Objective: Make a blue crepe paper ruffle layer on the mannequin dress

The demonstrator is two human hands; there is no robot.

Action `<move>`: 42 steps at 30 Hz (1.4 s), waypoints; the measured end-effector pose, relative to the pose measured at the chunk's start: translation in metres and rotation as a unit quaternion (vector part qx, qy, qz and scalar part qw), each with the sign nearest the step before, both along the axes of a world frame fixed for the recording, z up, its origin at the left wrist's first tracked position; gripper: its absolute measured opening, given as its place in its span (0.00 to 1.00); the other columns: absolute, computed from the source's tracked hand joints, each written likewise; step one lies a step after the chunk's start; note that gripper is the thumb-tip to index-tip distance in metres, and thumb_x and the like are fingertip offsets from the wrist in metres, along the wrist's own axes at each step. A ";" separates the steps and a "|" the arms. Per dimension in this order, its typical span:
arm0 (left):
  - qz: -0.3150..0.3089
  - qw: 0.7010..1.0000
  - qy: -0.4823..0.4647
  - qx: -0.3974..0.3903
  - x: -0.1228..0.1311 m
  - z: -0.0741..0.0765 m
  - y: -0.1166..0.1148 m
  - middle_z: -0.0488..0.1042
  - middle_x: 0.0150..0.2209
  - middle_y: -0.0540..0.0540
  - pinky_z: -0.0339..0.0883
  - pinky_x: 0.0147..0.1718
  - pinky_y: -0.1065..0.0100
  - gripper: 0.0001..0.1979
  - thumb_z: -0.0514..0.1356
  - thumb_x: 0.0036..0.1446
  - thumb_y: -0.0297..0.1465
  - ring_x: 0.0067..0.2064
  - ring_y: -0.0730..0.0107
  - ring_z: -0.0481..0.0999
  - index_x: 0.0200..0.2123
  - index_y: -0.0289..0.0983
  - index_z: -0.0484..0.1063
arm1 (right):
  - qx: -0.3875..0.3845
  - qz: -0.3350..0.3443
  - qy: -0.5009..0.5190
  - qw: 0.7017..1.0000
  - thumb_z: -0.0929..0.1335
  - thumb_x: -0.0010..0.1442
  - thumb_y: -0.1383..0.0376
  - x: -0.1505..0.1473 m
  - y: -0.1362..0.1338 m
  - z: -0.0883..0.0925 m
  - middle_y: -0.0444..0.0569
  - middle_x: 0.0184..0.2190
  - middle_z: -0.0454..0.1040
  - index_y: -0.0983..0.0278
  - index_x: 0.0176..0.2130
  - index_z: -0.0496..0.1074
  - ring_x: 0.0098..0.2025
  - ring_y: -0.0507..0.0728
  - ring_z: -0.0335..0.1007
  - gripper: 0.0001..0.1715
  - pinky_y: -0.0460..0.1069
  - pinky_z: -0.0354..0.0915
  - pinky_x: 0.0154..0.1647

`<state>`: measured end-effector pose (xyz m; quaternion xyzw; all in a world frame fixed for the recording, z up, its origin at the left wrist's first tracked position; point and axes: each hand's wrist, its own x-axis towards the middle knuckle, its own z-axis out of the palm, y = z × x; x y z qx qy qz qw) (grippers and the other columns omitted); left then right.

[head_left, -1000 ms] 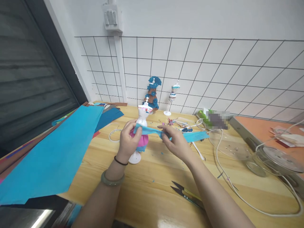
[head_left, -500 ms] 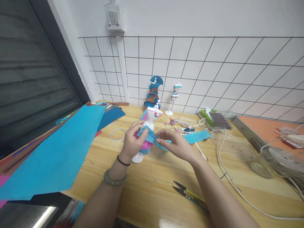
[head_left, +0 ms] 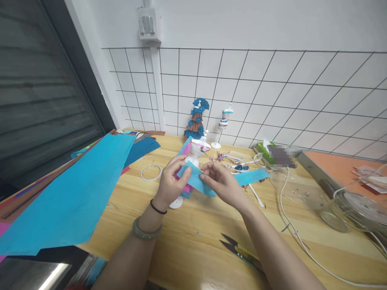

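A small white mannequin doll stands on a round base on the wooden table, wearing a pink and blue paper skirt. My left hand wraps around the doll's skirt and pinches one end of a blue paper strip. My right hand pinches the same strip right beside the left fingers. The strip's free end trails off to the right across the table.
Large blue paper sheets cover the table's left. Snips lie near the front edge. Two dressed dolls stand by the grid wall. A tape ring, a green box, white cable and a clear dish sit around.
The doll has tilted and shifted to the right. My hands have drawn together, and the strip, stretched flat across the waist before, is now folded at an angle over the skirt.
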<state>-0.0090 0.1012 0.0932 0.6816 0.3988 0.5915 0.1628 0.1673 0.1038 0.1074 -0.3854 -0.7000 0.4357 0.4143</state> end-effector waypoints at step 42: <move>-0.017 0.999 0.005 0.035 0.007 0.002 -0.005 0.75 0.40 0.42 0.68 0.47 0.62 0.06 0.59 0.56 0.30 0.48 0.61 0.74 0.27 0.37 0.68 | 0.028 -0.126 -0.008 0.992 0.71 0.51 0.53 0.000 -0.010 0.021 0.43 0.24 0.67 0.63 0.28 0.69 0.23 0.50 0.58 0.16 0.45 0.55 0.22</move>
